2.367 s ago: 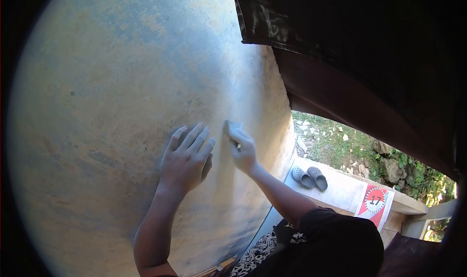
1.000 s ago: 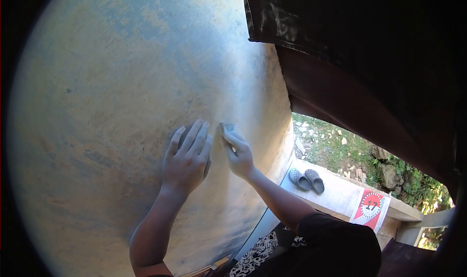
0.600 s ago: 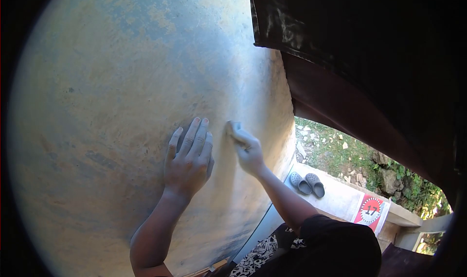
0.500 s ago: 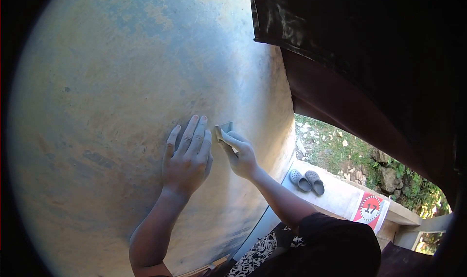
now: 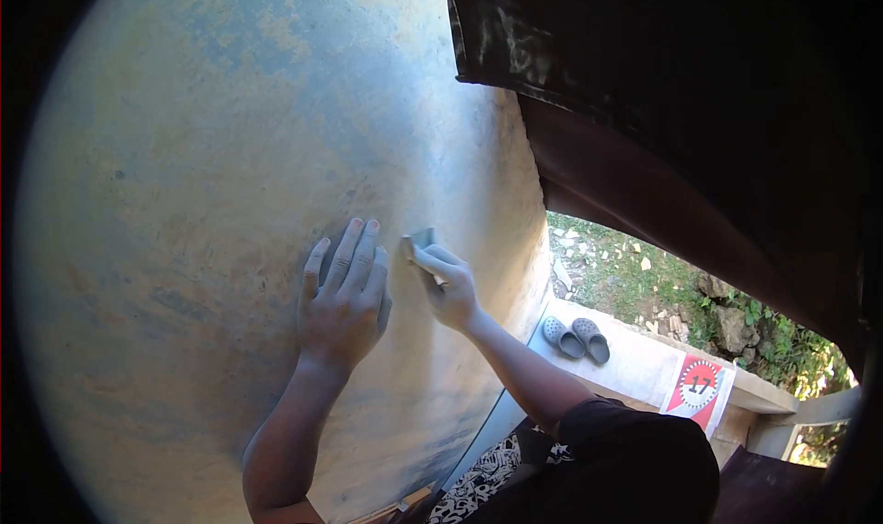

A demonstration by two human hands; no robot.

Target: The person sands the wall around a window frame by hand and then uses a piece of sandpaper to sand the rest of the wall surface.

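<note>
A large, mottled grey-brown surface [image 5: 202, 202] fills the left and middle of the view. My left hand [image 5: 345, 289] lies flat against it, fingers extended and slightly spread, holding nothing. Just to its right, my right hand [image 5: 446, 283] pinches a small folded grey sheet [image 5: 419, 240] between thumb and fingers, against the same surface. The face of the sheet turned to the surface is hidden. Pale dust coats both hands.
Dark sheeting [image 5: 662, 82] hangs at the upper right. Grey clogs [image 5: 578, 340] rest on a pale ledge [image 5: 635, 358] beside a red-and-white card [image 5: 699, 388] marked 17. Grass and rocks [image 5: 734, 329] lie beyond.
The whole view has shifted a little, with the surface, sheeting and clogs now slightly farther left. Both hands keep nearly the same places, and the right still holds the folded sheet.
</note>
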